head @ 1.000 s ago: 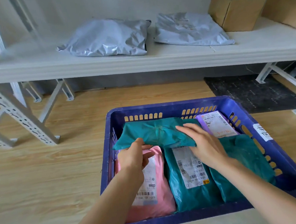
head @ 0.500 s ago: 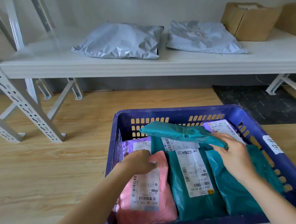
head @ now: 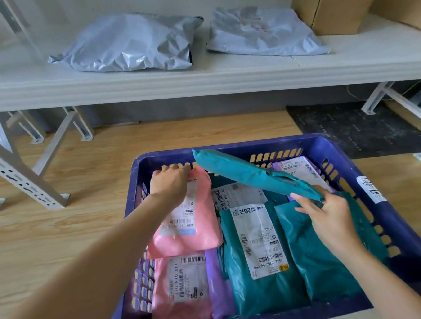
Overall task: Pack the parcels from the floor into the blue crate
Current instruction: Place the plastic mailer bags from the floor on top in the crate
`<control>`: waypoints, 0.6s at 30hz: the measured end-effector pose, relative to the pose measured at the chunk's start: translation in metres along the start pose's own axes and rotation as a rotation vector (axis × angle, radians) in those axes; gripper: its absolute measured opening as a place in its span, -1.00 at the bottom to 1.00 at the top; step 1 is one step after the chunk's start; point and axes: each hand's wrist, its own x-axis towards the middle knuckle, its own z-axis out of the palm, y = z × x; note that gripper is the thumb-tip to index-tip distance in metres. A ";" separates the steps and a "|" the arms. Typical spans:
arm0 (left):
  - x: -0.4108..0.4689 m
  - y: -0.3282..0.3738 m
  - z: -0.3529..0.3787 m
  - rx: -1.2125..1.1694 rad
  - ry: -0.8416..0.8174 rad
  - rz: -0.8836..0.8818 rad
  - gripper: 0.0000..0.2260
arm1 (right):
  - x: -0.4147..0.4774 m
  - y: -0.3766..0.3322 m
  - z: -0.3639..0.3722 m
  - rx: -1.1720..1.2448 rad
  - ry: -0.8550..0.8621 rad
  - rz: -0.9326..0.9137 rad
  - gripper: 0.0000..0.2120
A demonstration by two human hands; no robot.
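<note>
Right hand (head: pixel 331 216) lifts teal parcel (head: pixel 252 174); wooden floor (head: pixel 61 230).

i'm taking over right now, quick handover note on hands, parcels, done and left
Left hand: grips the far end of the upper pink plastic mailer in the blue plastic crate.
Right hand: holds one end of a teal plastic mailer, tilted up above the others.
Done: pink, purple and teal parcels lie in the crate.
Left: lay the teal mailer down; no parcels show on the floor.
</note>
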 end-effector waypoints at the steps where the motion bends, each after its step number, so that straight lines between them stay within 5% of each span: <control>1: 0.002 0.000 0.002 -0.010 -0.036 -0.014 -0.61 | 0.001 0.002 0.000 0.001 0.004 0.005 -0.89; 5: -0.020 -0.001 -0.004 -0.122 -0.203 0.019 -0.45 | 0.003 0.008 -0.001 0.014 0.009 0.020 -0.89; 8: -0.054 0.000 -0.010 -0.243 -0.428 0.099 -0.14 | 0.005 0.010 0.000 0.024 0.017 0.027 -0.87; 11: -0.074 0.005 -0.002 -0.123 -0.492 0.187 0.05 | 0.005 0.010 0.001 -0.004 0.010 0.026 -0.87; 18: -0.058 0.012 0.020 0.036 -0.363 0.098 -0.22 | -0.001 0.001 -0.003 -0.127 -0.019 0.006 -0.85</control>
